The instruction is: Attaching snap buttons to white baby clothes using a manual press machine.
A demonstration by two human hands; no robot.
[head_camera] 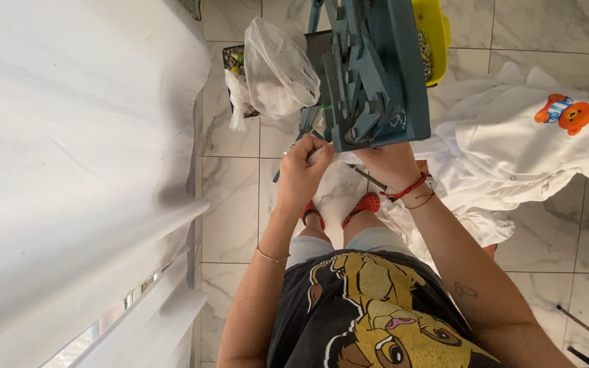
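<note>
My left hand (pixel 303 165) pinches the edge of a piece of white cloth (pixel 339 158) right below a blue-grey metal hand press (pixel 371 68). My right hand (pixel 391 163), with red cord bracelets at the wrist, grips the same cloth from the other side, partly tucked under the base of the press. Both hands are close together at the front of the press. How much cloth lies under the press is hidden.
White garments (pixel 526 146), one with an orange bear print (pixel 570 112), lie heaped on the marble floor at the right. A clear plastic bag (pixel 277 65) and a yellow tub (pixel 434 37) flank the press. White curtain (pixel 69 150) fills the left. My red clogs (pixel 366 203) show below.
</note>
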